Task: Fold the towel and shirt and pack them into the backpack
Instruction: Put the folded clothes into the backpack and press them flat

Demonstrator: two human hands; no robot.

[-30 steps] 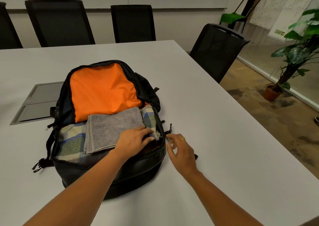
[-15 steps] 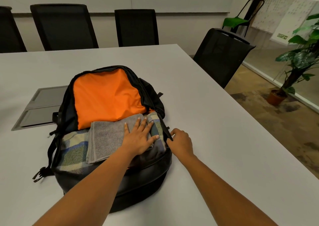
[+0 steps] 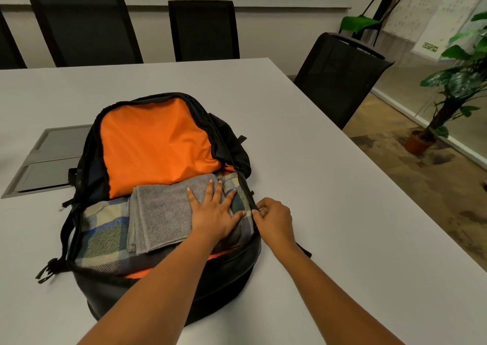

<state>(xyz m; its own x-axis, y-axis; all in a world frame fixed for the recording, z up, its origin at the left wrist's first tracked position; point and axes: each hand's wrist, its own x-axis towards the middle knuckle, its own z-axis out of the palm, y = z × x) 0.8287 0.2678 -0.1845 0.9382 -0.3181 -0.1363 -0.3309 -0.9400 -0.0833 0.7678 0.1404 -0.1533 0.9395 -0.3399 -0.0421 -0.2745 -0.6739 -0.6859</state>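
A black backpack (image 3: pixel 224 278) with orange lining lies open on the white table. Inside it a folded plaid shirt (image 3: pixel 102 236) lies flat, and a folded grey towel (image 3: pixel 160 212) sits on top of the shirt. My left hand (image 3: pixel 214 210) presses flat with spread fingers on the towel's right end and the shirt beside it. My right hand (image 3: pixel 274 219) pinches the backpack's right zipper edge just beside the left hand's fingertips.
A grey recessed panel (image 3: pixel 44 160) sits in the table left of the backpack. Black chairs (image 3: pixel 203 28) stand along the far side and one (image 3: pixel 340 75) at the right edge. A potted plant (image 3: pixel 448 91) stands on the floor at the right.
My left hand went from curled at the shirt's corner to flat on the towel. My right hand moved from the table onto the backpack's right edge and took hold of it.
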